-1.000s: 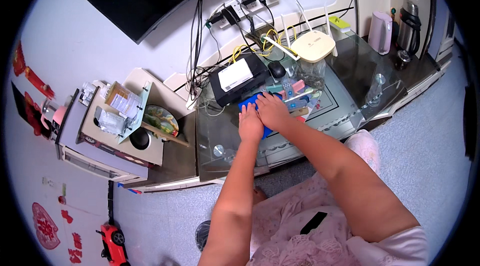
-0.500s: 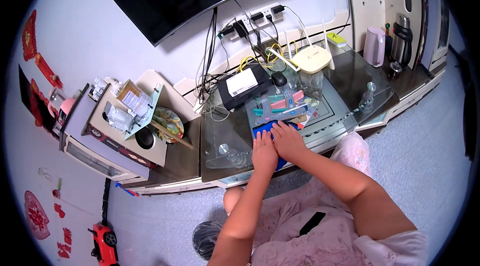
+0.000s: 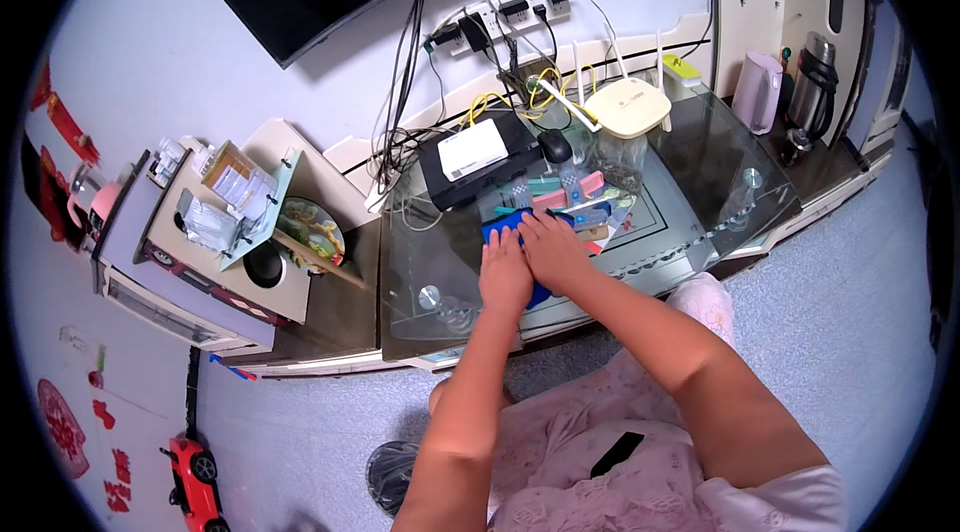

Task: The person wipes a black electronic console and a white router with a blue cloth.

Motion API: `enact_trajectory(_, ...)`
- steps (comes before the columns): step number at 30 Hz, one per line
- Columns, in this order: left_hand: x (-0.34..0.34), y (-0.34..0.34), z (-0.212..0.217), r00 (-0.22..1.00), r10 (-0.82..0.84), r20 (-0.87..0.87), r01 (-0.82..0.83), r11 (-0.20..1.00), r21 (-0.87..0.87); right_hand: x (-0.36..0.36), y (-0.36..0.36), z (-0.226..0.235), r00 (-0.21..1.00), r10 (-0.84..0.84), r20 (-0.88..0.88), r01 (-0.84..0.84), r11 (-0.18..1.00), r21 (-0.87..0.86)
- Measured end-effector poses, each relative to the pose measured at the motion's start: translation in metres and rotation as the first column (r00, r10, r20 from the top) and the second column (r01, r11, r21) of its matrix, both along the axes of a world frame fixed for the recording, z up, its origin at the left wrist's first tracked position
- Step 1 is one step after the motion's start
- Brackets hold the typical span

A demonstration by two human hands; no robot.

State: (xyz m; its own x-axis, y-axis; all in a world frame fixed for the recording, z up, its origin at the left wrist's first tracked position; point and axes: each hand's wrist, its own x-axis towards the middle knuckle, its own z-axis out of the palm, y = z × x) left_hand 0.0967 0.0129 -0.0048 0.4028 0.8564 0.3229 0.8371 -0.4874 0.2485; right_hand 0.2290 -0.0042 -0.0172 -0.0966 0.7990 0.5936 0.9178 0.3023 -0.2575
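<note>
A blue cloth (image 3: 539, 296) lies on the glass top (image 3: 690, 217) of a low cabinet, mostly covered by my hands. My left hand (image 3: 505, 277) rests palm down on it, fingers stretched away from me. Beside it my right hand (image 3: 553, 252) also lies on the cloth, its fingers extended and close to the left hand's. Just beyond my fingertips are a pink strip-like piece (image 3: 562, 196) and bluish patterned strips (image 3: 571, 184), partly overlapping. What lies beneath the cloth is hidden.
Behind stand a black box (image 3: 445, 187) with a white box (image 3: 473, 150) on it, a black mouse (image 3: 554, 145) and a white router (image 3: 628, 107) among cables. A kettle (image 3: 757, 92) and flask (image 3: 812, 87) are at right, a bowl (image 3: 312, 229) at left.
Both hands have slid slightly farther from me with the cloth, nearer the strips and covering some of them. The whole view has shifted a little.
</note>
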Motion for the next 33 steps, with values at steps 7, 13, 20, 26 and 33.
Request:
enact_trajectory(7,0.001,0.055,0.0,0.998,0.067,0.005,-0.067,0.998,-0.008,-0.003,0.057,0.0,1.0,-0.001,-0.028,0.004,0.994,0.109)
enact_trajectory(13,0.008,0.08,0.005,0.995,0.096,0.022,-0.095,0.994,-0.05,0.001,0.088,-0.003,0.999,-0.017,-0.028,0.021,0.988,0.155)
enact_trajectory(20,0.01,0.067,0.007,0.996,0.086,0.009,-0.086,0.995,-0.051,0.002,0.077,-0.004,0.999,-0.037,0.003,0.037,0.991,0.126)
enact_trajectory(26,-0.007,0.012,-0.002,0.998,0.057,0.015,-0.057,0.998,0.015,-0.007,0.014,0.002,1.0,0.004,0.006,-0.004,0.999,0.034)
enact_trajectory(33,-0.038,-0.057,0.001,0.996,-0.071,0.054,0.07,0.997,0.015,-0.016,-0.066,0.003,0.997,0.068,0.037,-0.065,0.995,-0.072)
